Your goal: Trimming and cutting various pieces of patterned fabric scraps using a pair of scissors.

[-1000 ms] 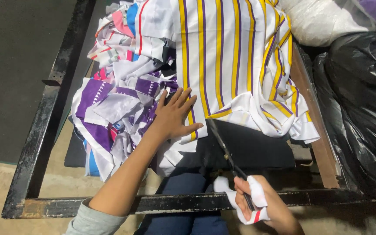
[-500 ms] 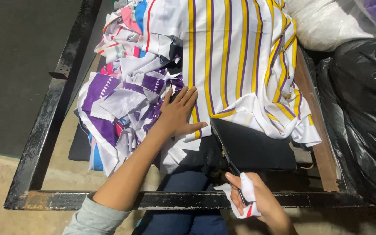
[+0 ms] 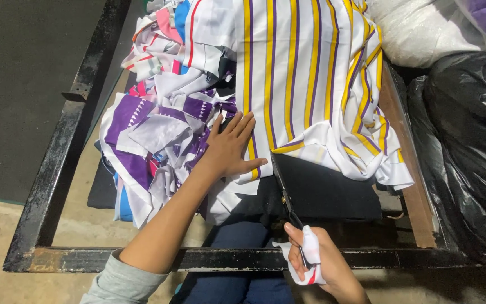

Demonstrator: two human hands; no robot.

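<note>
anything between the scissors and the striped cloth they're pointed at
Nothing visible. The scissors in the right hand already have their tips at the lower edge of the striped cloth, over dark fabric. The left hand presses flat beside the blades, not across them.

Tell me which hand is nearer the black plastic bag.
Right. The right hand grips the scissors low in the frame, closer to the black plastic bag; the left hand lies flat on the striped cloth, farther away.

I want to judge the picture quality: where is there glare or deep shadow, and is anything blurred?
Head view: glare on the black plastic bag; deep shadow around the scissors over the black cloth; the striped fabric is bright and sharp; left hand and right hand look sharp.
</note>
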